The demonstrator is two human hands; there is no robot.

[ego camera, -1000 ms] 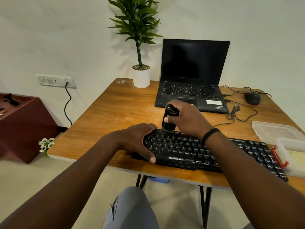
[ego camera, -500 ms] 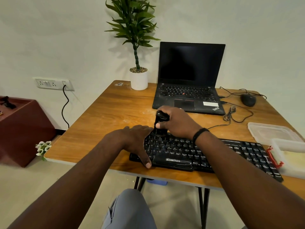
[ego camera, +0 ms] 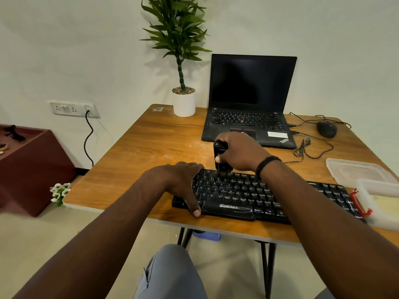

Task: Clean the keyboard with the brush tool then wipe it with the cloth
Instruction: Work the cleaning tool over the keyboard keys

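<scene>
A black keyboard (ego camera: 248, 197) lies along the near edge of the wooden table (ego camera: 140, 152). My right hand (ego camera: 239, 153) grips a black brush tool (ego camera: 219, 157) upright, its bristles down on the keyboard's upper left rows. My left hand (ego camera: 180, 182) rests on the keyboard's left end, fingers spread over the far corner and thumb against the front edge. No cloth is plainly visible; something pale yellow lies in the clear box at the right.
An open black laptop (ego camera: 248, 104) stands behind the keyboard, a white potted plant (ego camera: 184, 102) to its left. A mouse (ego camera: 326, 129) and its cable lie at the back right. A clear lid (ego camera: 356, 173) and a clear box (ego camera: 380, 203) with a red clip sit right.
The brush in my right hand moved along the keyboard's top rows, first left, then right again. My left hand stays on the left end. The camera view shifted a little.
</scene>
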